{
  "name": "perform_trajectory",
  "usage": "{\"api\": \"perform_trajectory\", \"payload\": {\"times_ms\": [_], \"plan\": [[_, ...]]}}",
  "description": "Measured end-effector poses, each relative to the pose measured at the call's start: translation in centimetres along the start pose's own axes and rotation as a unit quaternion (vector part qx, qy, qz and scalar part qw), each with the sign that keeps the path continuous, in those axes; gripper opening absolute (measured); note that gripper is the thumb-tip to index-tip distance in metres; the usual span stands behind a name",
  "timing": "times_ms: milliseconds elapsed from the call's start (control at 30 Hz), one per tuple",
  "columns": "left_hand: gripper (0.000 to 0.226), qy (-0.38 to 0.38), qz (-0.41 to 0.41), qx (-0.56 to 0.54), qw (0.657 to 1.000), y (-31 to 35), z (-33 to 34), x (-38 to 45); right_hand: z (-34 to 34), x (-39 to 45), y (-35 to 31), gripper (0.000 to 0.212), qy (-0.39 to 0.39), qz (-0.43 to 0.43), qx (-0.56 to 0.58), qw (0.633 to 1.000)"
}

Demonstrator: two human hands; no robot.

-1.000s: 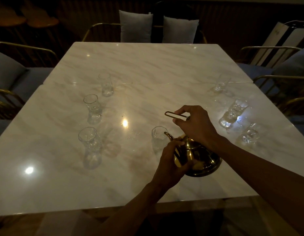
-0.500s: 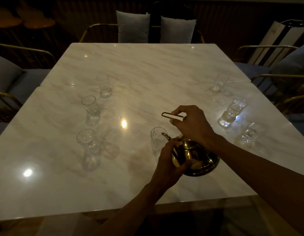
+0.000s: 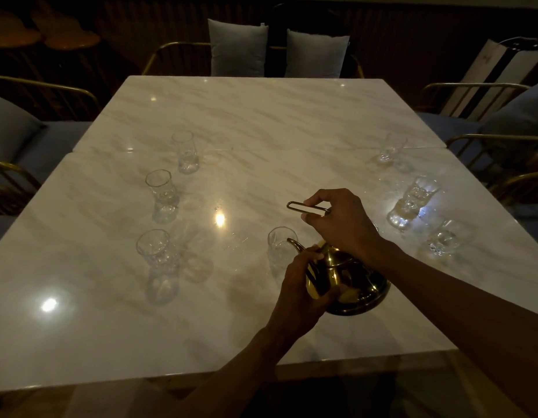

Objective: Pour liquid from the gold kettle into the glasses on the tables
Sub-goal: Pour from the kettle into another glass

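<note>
While the right hand (image 3: 341,223) pinches the thin looped handle (image 3: 307,206) above it, the gold kettle (image 3: 349,282) sits at five o'clock on the marble tabletop (image 3: 261,116). The left hand (image 3: 301,289) curls around its body by the spout (image 3: 295,244), which touches a glass (image 3: 280,245). Three glasses (image 3: 162,194) stand at nine o'clock, three more (image 3: 412,200) at three o'clock.

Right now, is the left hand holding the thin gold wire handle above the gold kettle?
No, the right hand pinches the thin gold wire handle, while the left hand grips the gold kettle body.
</note>
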State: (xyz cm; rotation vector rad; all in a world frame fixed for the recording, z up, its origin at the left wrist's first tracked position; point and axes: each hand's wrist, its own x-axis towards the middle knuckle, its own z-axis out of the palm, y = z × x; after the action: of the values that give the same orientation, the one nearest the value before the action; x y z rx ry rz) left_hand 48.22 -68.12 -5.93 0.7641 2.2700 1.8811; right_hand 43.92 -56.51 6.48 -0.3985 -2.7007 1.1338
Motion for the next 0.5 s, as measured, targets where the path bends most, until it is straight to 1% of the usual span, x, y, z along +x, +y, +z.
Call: {"api": "perform_trajectory", "payload": {"times_ms": [100,367,500], "plan": [[0.058,0.0,-0.003,-0.005,1.0,-0.15,0.09,0.03,0.0,-0.04,-0.01,0.017,0.002,-0.001,0.004,1.0],[0.054,-0.002,-0.002,0.002,1.0,-0.11,0.13,0.19,0.09,0.19,0.07,0.022,-0.002,0.004,-0.002,1.0],[0.055,-0.002,-0.01,-0.005,1.0,-0.04,0.27,0.11,0.11,0.33,0.15,0.02,-0.006,0.005,-0.005,1.0]]}}
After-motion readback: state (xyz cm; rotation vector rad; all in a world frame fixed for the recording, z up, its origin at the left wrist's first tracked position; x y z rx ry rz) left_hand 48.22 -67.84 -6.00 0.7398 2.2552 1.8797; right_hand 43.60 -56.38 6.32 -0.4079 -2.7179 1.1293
